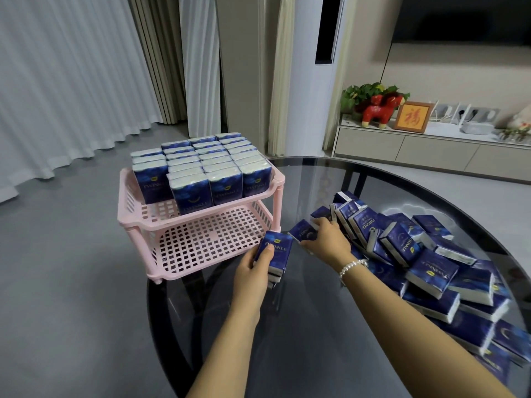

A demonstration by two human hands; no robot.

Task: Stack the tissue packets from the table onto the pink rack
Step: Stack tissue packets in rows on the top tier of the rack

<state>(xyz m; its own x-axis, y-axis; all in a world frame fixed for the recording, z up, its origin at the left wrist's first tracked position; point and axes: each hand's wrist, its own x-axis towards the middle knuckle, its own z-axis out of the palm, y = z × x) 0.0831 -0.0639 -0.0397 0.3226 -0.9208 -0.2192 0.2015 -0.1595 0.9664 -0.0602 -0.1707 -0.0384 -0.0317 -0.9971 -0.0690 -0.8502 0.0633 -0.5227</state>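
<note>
A pink two-tier rack (149, 222) stands at the left edge of the glass table. Its top shelf holds several upright dark blue tissue packets (201, 165) in rows; the lower shelf (207, 242) has nothing on it. My left hand (253, 268) grips a small stack of blue packets (277, 255) just in front of the rack's right corner. My right hand (324, 239) holds another blue packet (301, 229) at the left end of a loose pile of packets (431, 259) spread over the table's right side.
The round dark glass table (287, 326) carries everything. Beyond it are grey floor, white curtains at left, and a low TV cabinet (402, 145) with a red toy, plant and framed picture at back right.
</note>
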